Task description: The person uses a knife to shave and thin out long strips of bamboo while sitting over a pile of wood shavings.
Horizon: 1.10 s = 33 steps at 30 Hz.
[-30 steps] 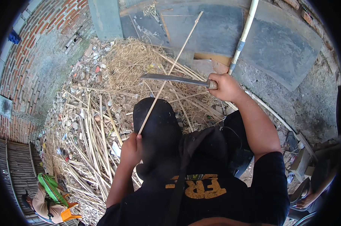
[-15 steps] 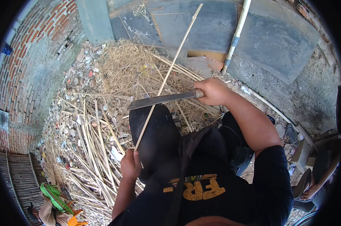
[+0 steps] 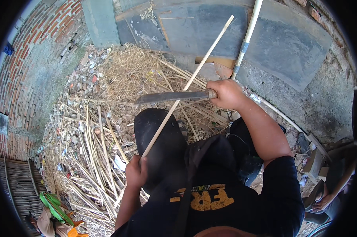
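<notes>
Since half a second ago, blade and stick have risen slightly. Left hand (image 3: 136,173) grip closes on the lower end of the long stick (image 3: 186,85); right hand (image 3: 226,94) grip clasps the machete (image 3: 170,96), crossing the stick above the straw pile (image 3: 135,75).

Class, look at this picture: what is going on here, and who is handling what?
A person holds a long thin cane at its lower end in the left hand, slanting up and away. The right hand grips a long dark blade laid across the cane about midway. Below lies a heap of cut canes and dry straw. Another pale pole leans on grey slabs behind.
</notes>
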{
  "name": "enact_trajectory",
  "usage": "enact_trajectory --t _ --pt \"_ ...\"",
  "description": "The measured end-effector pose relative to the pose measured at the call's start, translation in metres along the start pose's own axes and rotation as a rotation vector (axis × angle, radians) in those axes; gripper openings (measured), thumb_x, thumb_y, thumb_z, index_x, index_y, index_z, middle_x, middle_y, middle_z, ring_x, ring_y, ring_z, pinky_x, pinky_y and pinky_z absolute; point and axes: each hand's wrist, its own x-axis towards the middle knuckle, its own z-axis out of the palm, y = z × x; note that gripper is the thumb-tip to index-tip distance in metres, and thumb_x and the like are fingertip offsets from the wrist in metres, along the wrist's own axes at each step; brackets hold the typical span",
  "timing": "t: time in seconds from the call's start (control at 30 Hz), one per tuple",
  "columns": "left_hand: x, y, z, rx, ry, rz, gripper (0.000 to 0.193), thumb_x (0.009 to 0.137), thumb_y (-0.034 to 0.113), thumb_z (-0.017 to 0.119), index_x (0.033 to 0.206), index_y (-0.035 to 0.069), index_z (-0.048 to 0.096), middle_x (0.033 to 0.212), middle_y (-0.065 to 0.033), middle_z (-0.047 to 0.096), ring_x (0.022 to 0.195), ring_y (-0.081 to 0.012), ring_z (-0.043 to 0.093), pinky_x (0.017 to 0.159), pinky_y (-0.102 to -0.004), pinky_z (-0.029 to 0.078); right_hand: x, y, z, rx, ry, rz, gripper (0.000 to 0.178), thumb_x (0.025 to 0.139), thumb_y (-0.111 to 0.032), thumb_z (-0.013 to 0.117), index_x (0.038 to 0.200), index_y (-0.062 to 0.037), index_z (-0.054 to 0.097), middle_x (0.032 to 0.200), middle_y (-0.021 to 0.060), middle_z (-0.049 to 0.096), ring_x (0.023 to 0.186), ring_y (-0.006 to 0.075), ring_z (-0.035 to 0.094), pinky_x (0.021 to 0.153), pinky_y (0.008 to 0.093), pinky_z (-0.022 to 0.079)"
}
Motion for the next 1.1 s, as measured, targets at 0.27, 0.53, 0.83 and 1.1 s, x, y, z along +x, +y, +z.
enact_trajectory --t 0.27,0.53,0.83,1.1 --pt "0.010 0.014 -0.010 -0.009 -0.061 -0.031 0.030 0.097 0.030 0.059 0.087 0.002 0.057 0.068 -0.0211 0.061 0.064 -0.0411 0.062 0.059 -0.0476 0.046 0.000 0.008 0.003 0.035 0.111 0.049 0.021 0.076 -0.017 0.070 0.095 -0.0121 0.064 0.082 0.0123 0.070 0.082 0.0352 0.069 0.071 0.0488 0.053" --pt "0.025 0.026 -0.001 0.118 0.009 -0.023 0.037 0.097 0.037 0.062 0.082 0.004 0.053 0.062 -0.0185 0.056 0.059 -0.0405 0.059 0.056 -0.0484 0.044 0.001 0.009 0.007 -0.015 0.087 0.026 0.027 0.073 -0.015 0.071 0.098 -0.0131 0.063 0.082 0.0121 0.069 0.080 0.0363 0.068 0.068 0.0490 0.052" --pt "0.024 0.014 0.007 0.101 0.042 0.015 0.040 0.099 0.036 0.059 0.078 0.003 0.050 0.060 -0.0198 0.055 0.059 -0.0431 0.058 0.055 -0.0494 0.043 0.002 0.011 0.009 -0.005 0.014 0.005 0.026 0.072 -0.016 0.071 0.097 -0.0122 0.064 0.082 0.0141 0.069 0.081 0.0368 0.068 0.069 0.0494 0.052" --pt "0.026 0.013 -0.002 0.068 -0.013 0.009 0.038 0.098 0.036 0.059 0.082 0.002 0.054 0.066 -0.0242 0.059 0.065 -0.0469 0.060 0.059 -0.0532 0.045 0.001 0.011 0.009 0.075 0.011 0.008 0.028 0.073 -0.021 0.077 0.096 -0.0107 0.065 0.079 0.0162 0.067 0.078 0.0384 0.067 0.067 0.0484 0.051"
